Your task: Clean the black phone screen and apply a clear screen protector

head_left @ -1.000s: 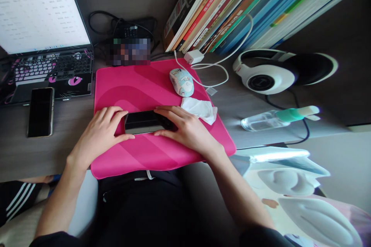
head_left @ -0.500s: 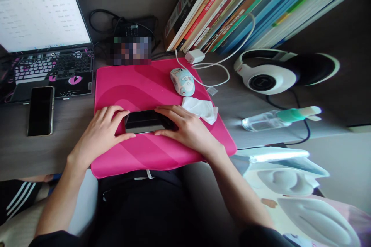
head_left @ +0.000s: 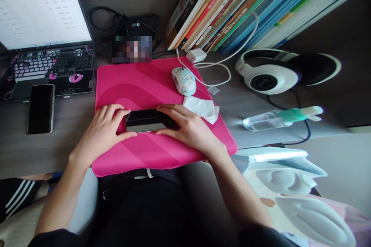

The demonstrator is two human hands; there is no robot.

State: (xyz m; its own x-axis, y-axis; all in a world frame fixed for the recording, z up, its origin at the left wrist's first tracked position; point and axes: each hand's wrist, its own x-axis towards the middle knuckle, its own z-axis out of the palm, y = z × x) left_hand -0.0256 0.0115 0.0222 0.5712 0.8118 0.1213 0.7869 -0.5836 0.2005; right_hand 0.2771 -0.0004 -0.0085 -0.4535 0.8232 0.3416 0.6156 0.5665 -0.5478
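A dark smartphone [head_left: 145, 120] lies sideways on the pink desk mat [head_left: 124, 81], its glossy black screen facing up. My left hand [head_left: 106, 129] grips its left end, thumb along the near edge and fingers at the far edge. At the right end, my right hand [head_left: 187, 125] holds it the same way and covers part of that end. Just beyond my right hand are a crumpled white tissue [head_left: 201, 109] and a patterned computer mouse [head_left: 183, 81].
A laptop [head_left: 52, 65] stands at the left, with a second phone [head_left: 41, 109] by its front edge. White headphones [head_left: 263, 81], a clear spray bottle [head_left: 265, 120] and a charger [head_left: 196, 55] with its cable lie to the right. Books [head_left: 214, 11] line the back.
The view has shifted very slightly. Both hands keep the same hold on the smartphone, and nothing else has visibly moved.
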